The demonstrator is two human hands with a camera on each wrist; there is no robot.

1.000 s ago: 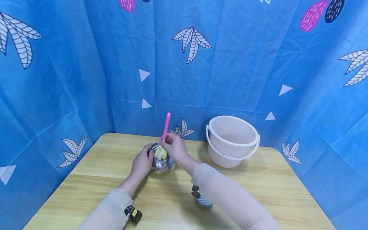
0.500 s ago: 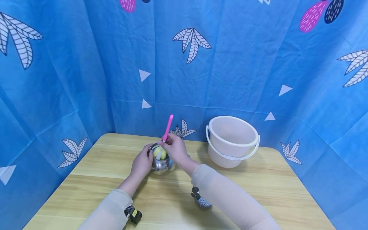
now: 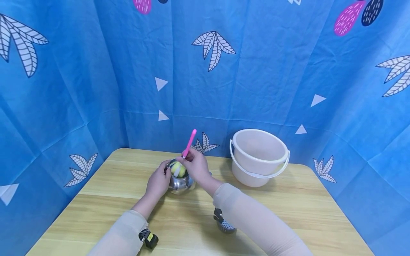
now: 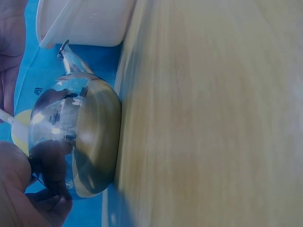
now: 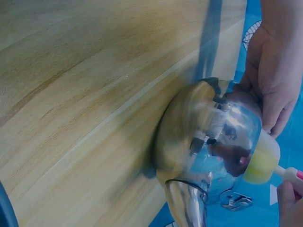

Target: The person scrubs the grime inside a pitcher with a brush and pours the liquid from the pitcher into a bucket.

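A shiny metal teapot (image 3: 181,185) stands on the wooden table, with its spout (image 4: 75,62) toward the bucket side in the left wrist view. My left hand (image 3: 159,180) holds the teapot at its left side by the rim; the fingertips are partly hidden. From above, my right hand (image 3: 196,166) pinches the lower part of a pink-handled sponge brush (image 3: 189,143). The brush's yellow-green and white sponge head (image 5: 262,161) sits in the teapot's mouth, its lower part hidden inside. The handle leans to the right.
To the right behind the teapot stands a white bucket (image 3: 253,170) with its handle down. A small grey perforated piece (image 3: 226,227) lies near my right forearm, partly covered by it. Blue patterned curtain (image 3: 211,92) surrounds the wooden table (image 3: 179,227).
The top of the pink brush handle has swung right and slightly down, so the brush leans more. The sponge head has shifted a little in the teapot's mouth. The left hand stays put.
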